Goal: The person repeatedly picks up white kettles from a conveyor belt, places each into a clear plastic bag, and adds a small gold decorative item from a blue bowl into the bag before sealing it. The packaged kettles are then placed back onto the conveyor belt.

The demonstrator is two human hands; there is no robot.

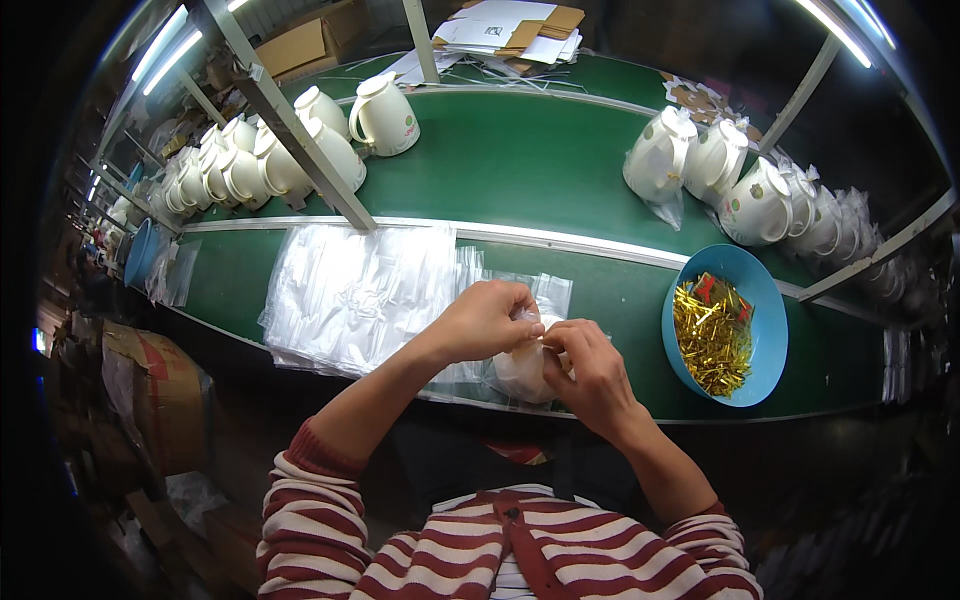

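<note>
A white jug in a clear plastic bag (520,377) stands on the green bench right in front of me, largely covered by my hands. My left hand (489,321) pinches the gathered neck of the bag above the jug. From the other side, the fingertips of my right hand (596,367) meet it at the same neck. Whether a tie is between the fingers is too small to tell. To the left lies a thick stack of clear plastic bags (360,300). A blue plastic basin (770,352) on the right holds many gold twist ties (709,345).
Behind a metal rail (525,236) runs a green belt (517,157). Unbagged white jugs (386,116) stand on its left, bagged jugs (660,161) on its right. A slanted metal post (300,127) rises at left. Flattened cartons (510,30) lie at the back.
</note>
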